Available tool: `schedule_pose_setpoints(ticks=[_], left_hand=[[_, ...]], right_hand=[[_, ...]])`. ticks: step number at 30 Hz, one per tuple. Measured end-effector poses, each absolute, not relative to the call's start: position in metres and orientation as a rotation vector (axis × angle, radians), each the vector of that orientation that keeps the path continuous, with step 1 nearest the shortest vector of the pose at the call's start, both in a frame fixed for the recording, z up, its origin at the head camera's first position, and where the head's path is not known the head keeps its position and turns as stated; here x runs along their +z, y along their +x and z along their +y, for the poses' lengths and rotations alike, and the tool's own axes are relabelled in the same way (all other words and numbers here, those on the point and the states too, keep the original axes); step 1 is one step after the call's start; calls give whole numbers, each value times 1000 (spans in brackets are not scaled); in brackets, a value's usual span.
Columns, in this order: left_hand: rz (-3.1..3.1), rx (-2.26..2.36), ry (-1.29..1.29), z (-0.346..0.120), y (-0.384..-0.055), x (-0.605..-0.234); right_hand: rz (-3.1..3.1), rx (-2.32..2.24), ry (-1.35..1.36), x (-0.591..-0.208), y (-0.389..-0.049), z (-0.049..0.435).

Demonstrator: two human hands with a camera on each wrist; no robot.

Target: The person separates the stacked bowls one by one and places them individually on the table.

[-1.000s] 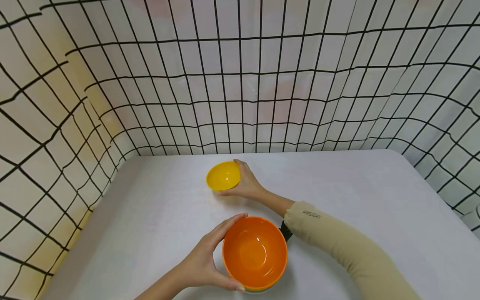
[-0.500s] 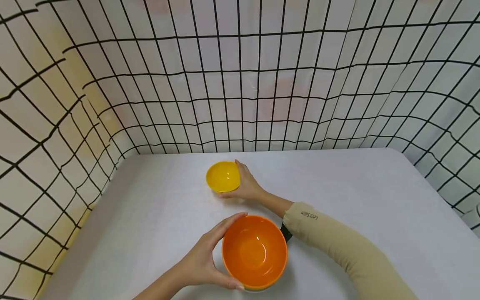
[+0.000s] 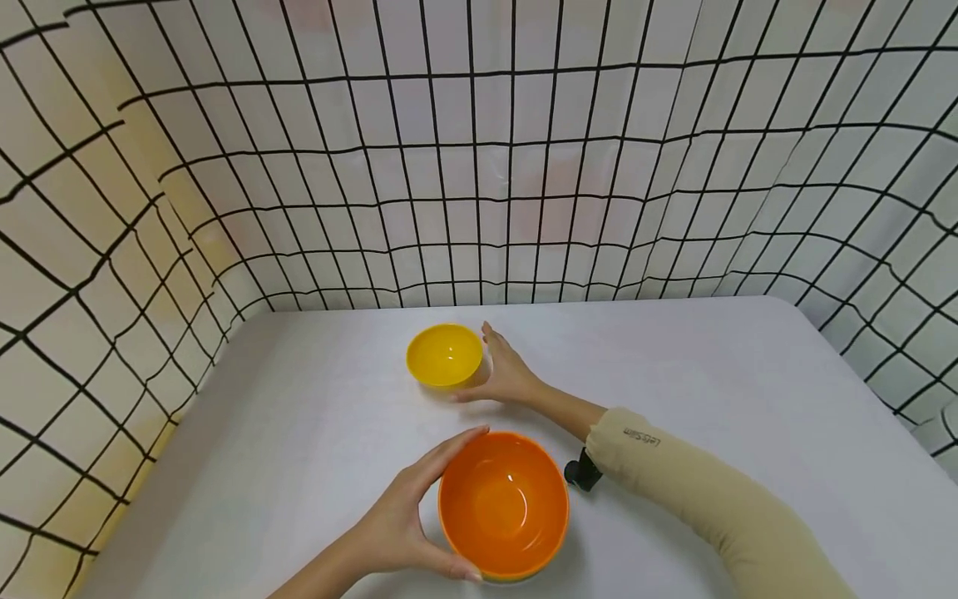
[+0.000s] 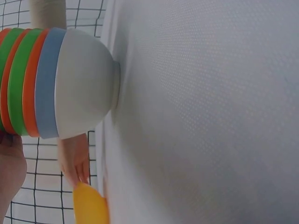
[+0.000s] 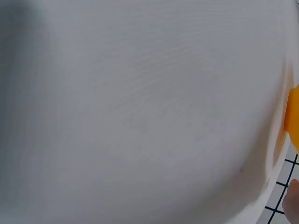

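An orange bowl (image 3: pixel 503 506) tops a nested stack at the near middle of the table. Green, orange and blue rims (image 4: pixel 49 84) and a white bowl (image 4: pixel 84 84) at the bottom show in the left wrist view. My left hand (image 3: pixel 392 520) grips the stack from its left side, thumb and fingers spread around the upper rims. Farther back stands a yellow bowl (image 3: pixel 445 356), upright. Just right of it is my right hand (image 3: pixel 509 374), fingers and thumb spread apart, thumb low near the bowl's base. The right wrist view catches only a fingertip (image 5: pixel 292 200) and the bowl's edge.
A white-covered table (image 3: pixel 711 374) lies under everything. Black grid netting (image 3: pixel 516 200) over white sheeting rises at the back and both sides. A black device (image 3: pixel 582 471) sits under the right sleeve (image 3: pixel 688 474), beside the stack.
My right hand has let go of the yellow bowl and drawn back slightly to the right. The bowl now rests level on the table. My left hand keeps its hold on the stack.
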State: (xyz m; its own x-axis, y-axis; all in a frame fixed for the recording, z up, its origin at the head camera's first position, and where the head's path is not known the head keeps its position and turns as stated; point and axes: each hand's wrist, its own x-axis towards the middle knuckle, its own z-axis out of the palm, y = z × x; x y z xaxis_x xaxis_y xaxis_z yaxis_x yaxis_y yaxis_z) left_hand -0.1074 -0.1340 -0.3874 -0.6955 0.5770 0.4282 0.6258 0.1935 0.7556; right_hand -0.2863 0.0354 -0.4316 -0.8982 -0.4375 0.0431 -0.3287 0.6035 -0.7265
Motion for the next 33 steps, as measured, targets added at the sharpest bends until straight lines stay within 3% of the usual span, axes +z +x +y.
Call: schedule_pose_setpoints(ticks=[10,23,33], left_hand=[[-2399,-1574,-1185,-135,-105,-388],[-2370,-1610,-1187,-135,-105,-389],[-2356,-1617,-1189,-135,-104,-391]], right_hand=[[2665,-1313,-616,-420,-260,68],[2454,-1597,-1026,-393,-206,99],[2265,-1725,-1167,-384,-178,103]])
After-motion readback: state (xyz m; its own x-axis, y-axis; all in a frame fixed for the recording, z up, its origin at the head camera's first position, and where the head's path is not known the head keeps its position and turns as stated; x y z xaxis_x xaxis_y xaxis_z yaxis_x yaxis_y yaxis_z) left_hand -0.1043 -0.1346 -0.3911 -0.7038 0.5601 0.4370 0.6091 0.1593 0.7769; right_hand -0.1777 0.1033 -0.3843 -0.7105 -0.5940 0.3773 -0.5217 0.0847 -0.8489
